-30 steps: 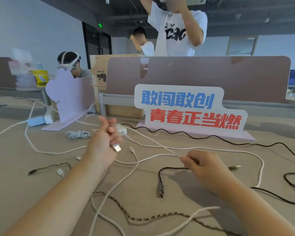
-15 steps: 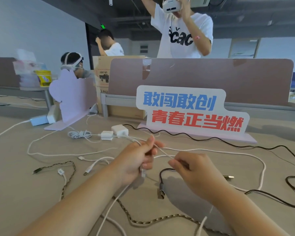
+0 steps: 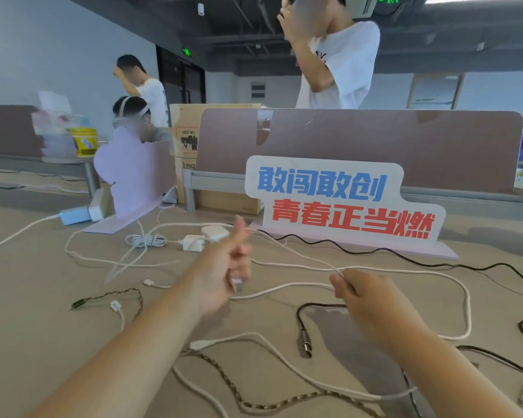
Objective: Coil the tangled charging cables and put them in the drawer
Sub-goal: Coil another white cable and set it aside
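item: white charging cable (image 3: 323, 264), one of several lying loose across the desk (image 3: 43, 297). it was lifted off the surface near the middle of the desk and drawn as a straight length between two hands, judged so that a measured stretch could be folded into the first loop of a coil. left hand (image 3: 224, 267): fingers curled into a fist round the cable, thumb raised with the cable passing over it, the usb plug (image 3: 237, 284) hanging just below the fist. right hand (image 3: 366, 300): thumb and fingers pinched the same cable at their tips, nothing else held. the slack appeared to trail in a wide loop toward the right edge of the desk. not yet coiled: a black cable (image 3: 305, 342) with its metal connector just beside the right wrist; a braided cable (image 3: 254, 401) along the near edge; a second braided cable (image 3: 112, 295) toward the left edge. a small white bundle (image 3: 145, 239) lay already wound near the far edge, beside white charger blocks (image 3: 193, 243). a lettered sign (image 3: 338, 200) stood at the far edge. drawer: not in view.
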A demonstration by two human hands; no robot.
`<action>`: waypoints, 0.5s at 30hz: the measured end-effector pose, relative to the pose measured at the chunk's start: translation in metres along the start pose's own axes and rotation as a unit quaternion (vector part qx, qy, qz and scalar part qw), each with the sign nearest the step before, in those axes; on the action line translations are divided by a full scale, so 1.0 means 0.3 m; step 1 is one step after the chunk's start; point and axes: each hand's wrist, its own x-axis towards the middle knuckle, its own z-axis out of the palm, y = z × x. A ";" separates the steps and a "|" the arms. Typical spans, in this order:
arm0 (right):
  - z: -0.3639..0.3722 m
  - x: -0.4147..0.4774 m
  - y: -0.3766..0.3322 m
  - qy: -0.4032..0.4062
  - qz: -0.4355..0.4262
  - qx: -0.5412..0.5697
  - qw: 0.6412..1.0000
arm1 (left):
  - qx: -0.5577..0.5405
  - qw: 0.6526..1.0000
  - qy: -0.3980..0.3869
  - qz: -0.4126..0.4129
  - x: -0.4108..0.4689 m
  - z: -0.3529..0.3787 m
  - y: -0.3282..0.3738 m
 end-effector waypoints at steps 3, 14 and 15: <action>0.011 -0.026 -0.068 -0.034 -0.055 -0.026 0.998 | 0.125 0.988 -0.071 -0.064 -0.042 0.068 -0.074; 0.020 0.011 0.042 -0.051 0.023 0.001 0.998 | -0.228 0.959 0.155 0.063 0.059 -0.092 0.045; 0.025 0.010 0.053 -0.051 0.026 0.008 0.998 | -0.243 0.954 0.160 0.067 0.061 -0.100 0.043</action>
